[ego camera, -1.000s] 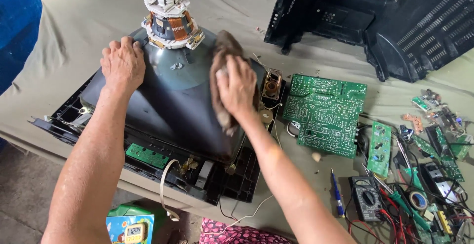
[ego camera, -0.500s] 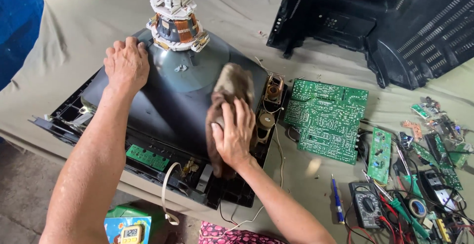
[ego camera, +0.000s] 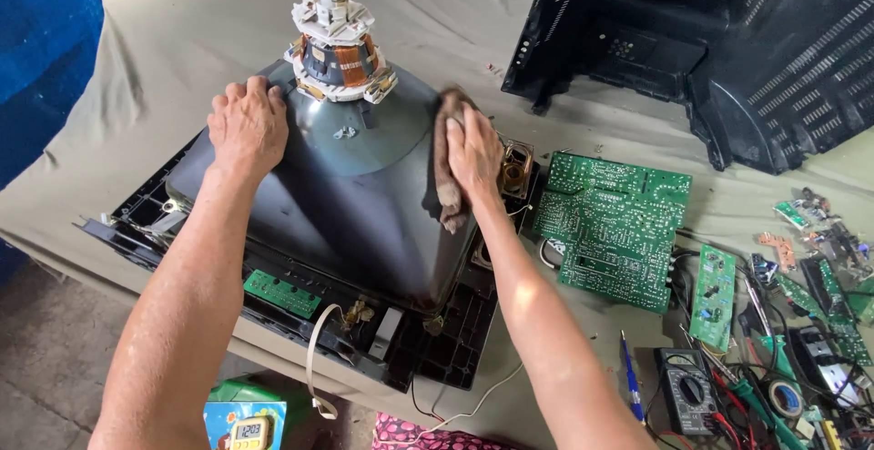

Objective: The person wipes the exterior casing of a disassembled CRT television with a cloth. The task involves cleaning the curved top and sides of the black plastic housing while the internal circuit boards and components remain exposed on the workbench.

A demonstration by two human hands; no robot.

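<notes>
**On the cloth-covered table, both hands on the picture tube**

Around the dark picture tube the table is crowded. A big green circuit board lies just to the right, with a smaller green board beyond it, then a black meter, a blue-handled screwdriver and a tangle of wires and small parts. A black plastic back cover stands at the far right. The copper-wound coil on the tube's neck rises between my hands.

My left hand lies flat on the tube's upper left slope, fingers together and slightly curled over the edge, holding nothing. My right hand presses a brown rag against the tube's right slope, fingers extended over it; the rag hangs below my palm. Both forearms reach up from the near edge.

Below the table edge sits a small green and blue box with a yellow panel.
</notes>
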